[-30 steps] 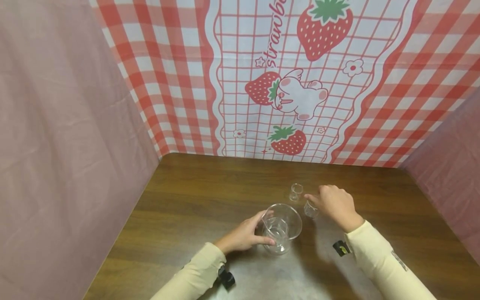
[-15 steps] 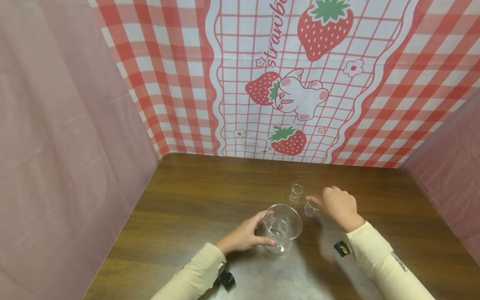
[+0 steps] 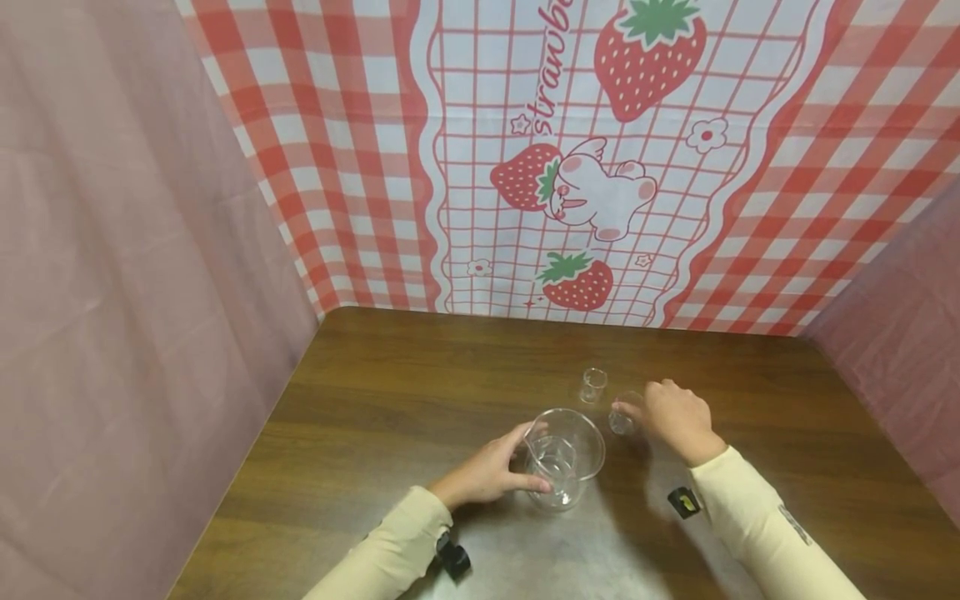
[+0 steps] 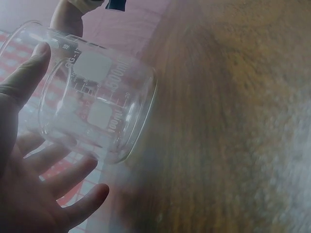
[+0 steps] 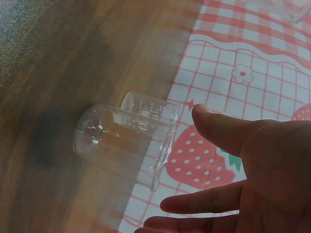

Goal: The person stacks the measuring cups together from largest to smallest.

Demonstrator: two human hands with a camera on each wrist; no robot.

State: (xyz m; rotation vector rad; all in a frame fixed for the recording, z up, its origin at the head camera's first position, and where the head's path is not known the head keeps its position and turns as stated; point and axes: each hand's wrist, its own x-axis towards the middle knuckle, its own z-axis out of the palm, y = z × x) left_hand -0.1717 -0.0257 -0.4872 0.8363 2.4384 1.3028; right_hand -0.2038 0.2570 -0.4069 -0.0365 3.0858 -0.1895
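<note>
My left hand [image 3: 491, 471] holds a large clear glass beaker [image 3: 588, 454] from its left side, thumb in front and fingers behind. A smaller beaker [image 4: 104, 116], marked 100 ml, stands nested inside the large one, which is marked 500 ml. My right hand [image 3: 678, 421] is beside a small glass beaker [image 5: 116, 145] standing on the table. In the right wrist view, its thumb [image 5: 218, 124] and fingers [image 5: 204, 200] are spread apart near this beaker's rim. Behind it stands another, smaller beaker [image 3: 593, 386].
The brown wooden table [image 3: 397, 375] meets a red-and-white checked cloth [image 3: 360, 167] with strawberry prints at the back. Pink fabric [image 3: 135, 333] hangs along the left side, and more pink fabric [image 3: 900, 333] along the right.
My right hand has shifted slightly down and toward me at the small beaker, so more of that beaker's rim shows above the thumb. The left hand and the large beaker keep their place.
</note>
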